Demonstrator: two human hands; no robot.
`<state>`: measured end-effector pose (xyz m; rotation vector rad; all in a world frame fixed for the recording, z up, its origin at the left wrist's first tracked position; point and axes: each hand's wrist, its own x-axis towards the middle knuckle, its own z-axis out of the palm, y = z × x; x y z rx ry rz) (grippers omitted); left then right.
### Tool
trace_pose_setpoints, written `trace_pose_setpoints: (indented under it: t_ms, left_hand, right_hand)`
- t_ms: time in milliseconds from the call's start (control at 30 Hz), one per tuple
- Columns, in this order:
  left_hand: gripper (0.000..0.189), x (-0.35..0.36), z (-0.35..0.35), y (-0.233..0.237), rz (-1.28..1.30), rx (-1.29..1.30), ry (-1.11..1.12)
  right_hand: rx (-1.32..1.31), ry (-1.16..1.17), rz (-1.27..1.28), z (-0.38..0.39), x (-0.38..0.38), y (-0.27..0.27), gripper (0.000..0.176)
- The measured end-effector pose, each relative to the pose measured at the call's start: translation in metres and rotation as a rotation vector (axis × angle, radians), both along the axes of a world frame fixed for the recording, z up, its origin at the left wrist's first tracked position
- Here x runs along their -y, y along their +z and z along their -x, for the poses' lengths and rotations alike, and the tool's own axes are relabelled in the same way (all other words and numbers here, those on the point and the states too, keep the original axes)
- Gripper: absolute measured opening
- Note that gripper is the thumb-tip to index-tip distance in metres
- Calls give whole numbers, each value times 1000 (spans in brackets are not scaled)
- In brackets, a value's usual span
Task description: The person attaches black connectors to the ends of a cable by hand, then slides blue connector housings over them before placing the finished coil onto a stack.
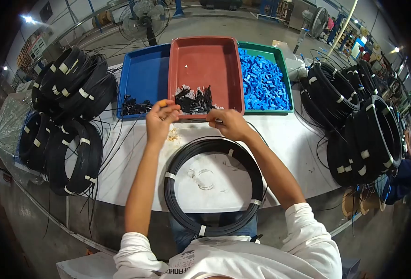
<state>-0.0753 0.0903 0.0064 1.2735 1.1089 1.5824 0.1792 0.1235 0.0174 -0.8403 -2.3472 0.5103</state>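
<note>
A coil of black cable, bound with white tape bands, lies at the table's near edge and overhangs it. Above the coil, my right hand is closed, its fingers pinched around a thin black cable that runs toward the coil's right side. My left hand, with an orange wrap on one finger, has its fingers curled together in front of the red tray; what they hold is too small to make out. Small black and clear pieces lie in that tray's near end, just beyond both hands.
A blue tray with some black pieces stands left of the red one. The green tray on the right holds many blue clips. Taped black cable coils are piled at left and right, with loose ends trailing.
</note>
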Motion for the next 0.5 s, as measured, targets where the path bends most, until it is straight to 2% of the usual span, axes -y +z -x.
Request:
trace_pose_setpoints:
  t_ms: [100,167,200,333,400,500]
  left_hand:
    - [35,15,-31,-18,65,155,18]
    - [38,21,-44,-26,50,208,23]
    - [38,25,-43,-26,60,209,25]
    - [38,29,-43,-27,-6,156,11]
    - [39,29,-42,-28,-29,146,2]
    - [40,31,-41,-31,-31,81,-51]
  right_hand:
    - [-99,-112,79,-1,11,3,13]
    - [-102,-62,-55,-3,15,-6,11]
    - [-104,-37,-106,-4,18,-12,10]
    - [-158,-44,-55,-4,24,-18,8]
    - [-161,-184,5,-4,28,-12,6]
    - [-207,-174,-130,1,32,-19,15]
